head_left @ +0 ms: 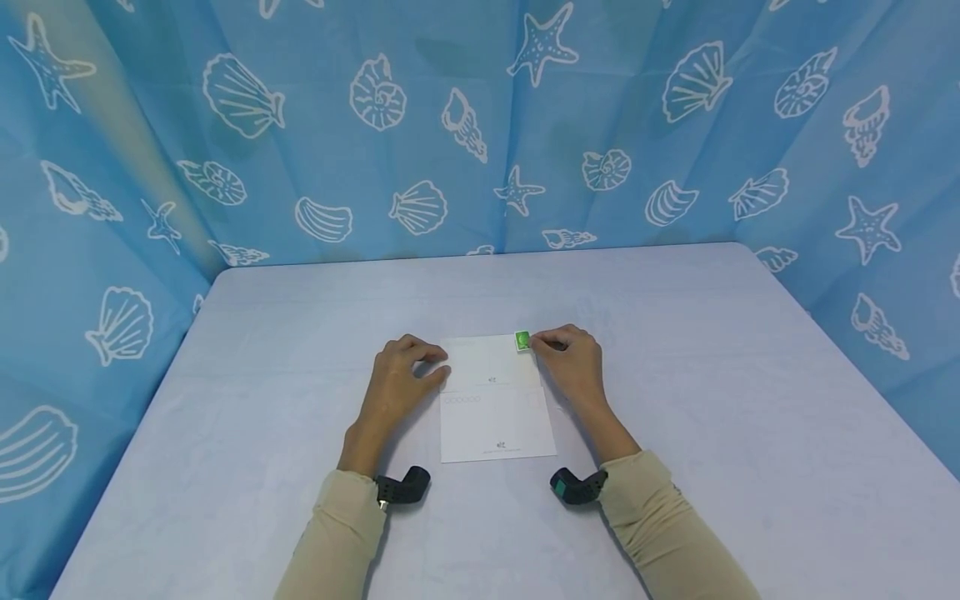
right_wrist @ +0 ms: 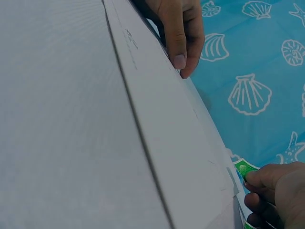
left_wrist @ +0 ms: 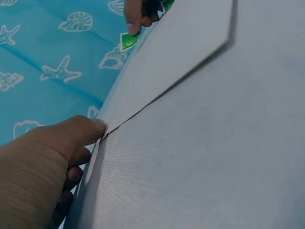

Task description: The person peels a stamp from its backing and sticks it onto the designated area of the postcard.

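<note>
White paper (head_left: 491,425), printed like envelopes with a row of small postcode boxes and two small logos, lies flat, with a line across its middle. My right hand (head_left: 573,362) pinches a small green postage stamp (head_left: 522,340) with a white border between thumb and forefinger, over the paper's upper right corner. Another green piece (right_wrist: 248,225) shows lower at that hand in the right wrist view, partly hidden by the fingers. My left hand (head_left: 401,375) rests at the paper's left edge. Its thumb (left_wrist: 97,128) touches the edge, the other fingers loosely bent.
A white cloth covers the table (head_left: 315,317). Blue curtains (head_left: 465,167) with white shells and starfish hang behind it and along both sides. A black wrist device (head_left: 405,486) sits on the left wrist, and another device (head_left: 577,486) on the right.
</note>
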`<state>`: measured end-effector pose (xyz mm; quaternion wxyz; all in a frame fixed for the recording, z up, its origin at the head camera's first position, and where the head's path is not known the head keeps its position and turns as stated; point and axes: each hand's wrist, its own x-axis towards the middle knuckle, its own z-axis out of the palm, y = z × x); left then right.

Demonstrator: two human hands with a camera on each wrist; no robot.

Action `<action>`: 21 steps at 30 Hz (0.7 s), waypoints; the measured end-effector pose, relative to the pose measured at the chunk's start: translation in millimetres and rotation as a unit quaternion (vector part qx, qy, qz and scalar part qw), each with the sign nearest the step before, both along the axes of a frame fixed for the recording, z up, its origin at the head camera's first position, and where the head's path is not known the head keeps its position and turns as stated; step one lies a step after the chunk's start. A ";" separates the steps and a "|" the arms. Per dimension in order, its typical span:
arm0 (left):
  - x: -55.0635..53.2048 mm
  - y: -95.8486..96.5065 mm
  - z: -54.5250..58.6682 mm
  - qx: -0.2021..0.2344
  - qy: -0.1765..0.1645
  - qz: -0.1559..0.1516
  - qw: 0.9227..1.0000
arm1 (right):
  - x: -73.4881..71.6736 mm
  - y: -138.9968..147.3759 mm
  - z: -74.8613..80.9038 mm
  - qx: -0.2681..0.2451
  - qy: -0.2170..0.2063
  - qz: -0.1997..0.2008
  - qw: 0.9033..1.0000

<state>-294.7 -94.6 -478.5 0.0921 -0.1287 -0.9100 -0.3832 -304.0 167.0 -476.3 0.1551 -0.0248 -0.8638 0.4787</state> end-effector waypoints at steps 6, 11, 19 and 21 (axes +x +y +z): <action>-1.7 -0.3 -2.5 -0.004 0.004 0.005 1.000 | -1.4 -3.1 -3.5 0.013 -0.001 -0.008 1.000; -1.8 -0.4 -2.0 -0.007 0.002 0.007 1.000 | -2.1 -4.4 -4.6 0.024 -0.007 -0.013 1.000; -1.5 -1.0 -0.9 -0.008 0.005 0.002 1.000 | -0.1 -5.9 -2.4 0.041 -0.003 -0.004 0.999; -1.5 -1.3 -1.0 -0.010 0.006 0.002 1.000 | -0.1 -6.2 -3.3 0.051 0.000 -0.003 0.999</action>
